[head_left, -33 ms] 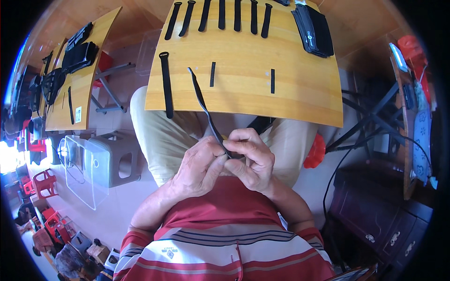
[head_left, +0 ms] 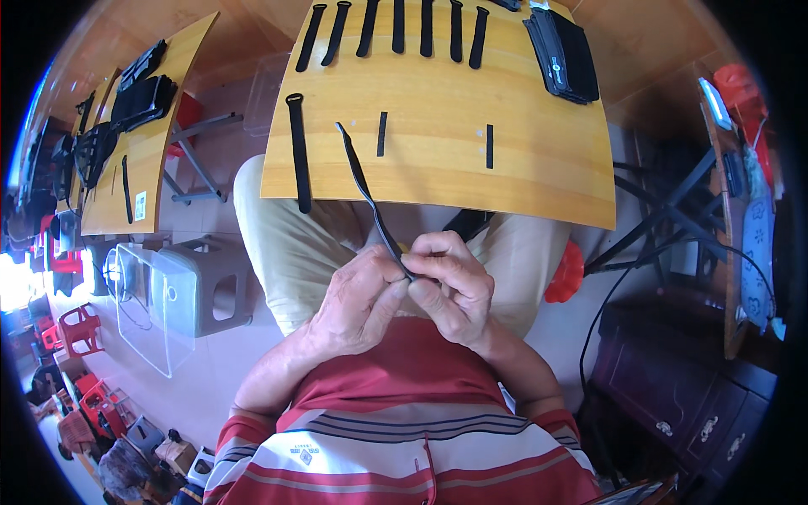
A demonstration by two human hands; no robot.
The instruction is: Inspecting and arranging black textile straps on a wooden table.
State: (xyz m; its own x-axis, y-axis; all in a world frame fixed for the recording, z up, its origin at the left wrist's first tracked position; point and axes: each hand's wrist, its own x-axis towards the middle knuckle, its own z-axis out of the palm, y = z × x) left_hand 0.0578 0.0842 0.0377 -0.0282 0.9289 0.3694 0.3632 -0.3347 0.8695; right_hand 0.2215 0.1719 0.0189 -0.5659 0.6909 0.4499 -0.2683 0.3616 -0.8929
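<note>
A long black strap (head_left: 364,187) runs up from my fingers toward the table's near edge, its far end above the tabletop. My left hand (head_left: 358,299) pinches it near its lower end. My right hand (head_left: 453,286) grips the same end, thumb and forefinger close together against it. The fingers cover that end, so its tip is hard to make out. On the wooden table (head_left: 522,189) another black strap (head_left: 299,156) with a slotted end lies at the left. Two short black strips (head_left: 382,135) are on the tabletop farther right.
A row of several black straps (head_left: 398,25) lies along the table's far side. A stack of black fabric pieces (head_left: 562,55) sits at the far right. A second table (head_left: 172,126), a grey stool (head_left: 210,286) and a clear plastic box (head_left: 143,311) are at the left.
My right thumb has shifted slightly on the strap's lower end. Both hands keep their grip and nearly the same place.
</note>
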